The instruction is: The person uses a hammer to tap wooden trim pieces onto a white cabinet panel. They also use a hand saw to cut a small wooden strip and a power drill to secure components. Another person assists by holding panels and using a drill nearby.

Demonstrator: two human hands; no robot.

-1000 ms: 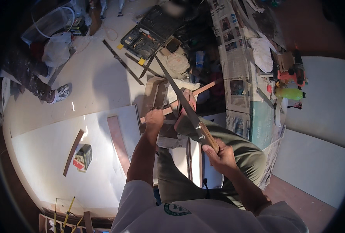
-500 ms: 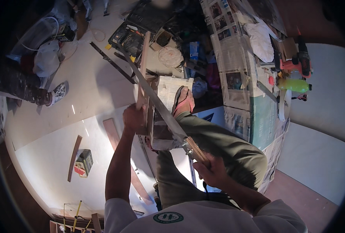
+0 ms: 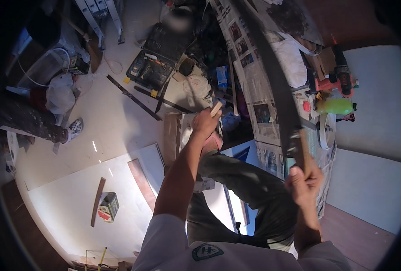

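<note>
My right hand (image 3: 305, 183) is closed round the wooden handle of a handsaw (image 3: 279, 81). Its long dark blade points up and away, over the newspaper-covered surface on the right. My left hand (image 3: 203, 123) grips a wooden strip (image 3: 216, 109); one pale end sticks out above the fist, and the rest is hidden by the hand. Below that hand is a box-like block (image 3: 172, 128), with my sandalled foot (image 3: 213, 141) beside it, partly covered by my forearm. Saw and wood are apart.
An opened black tool case (image 3: 151, 67) lies ahead on the floor, near dark metal strips (image 3: 135, 98). To the right, a red cordless drill (image 3: 340, 81) and a green bottle (image 3: 337, 106) rest on the covered surface (image 3: 266, 113). Another person's shoe (image 3: 74, 130) is at left.
The saw has come off the wooden strip and swung right, its blade now raised. My left hand has moved right and forward with the wood, off the block's left edge.
</note>
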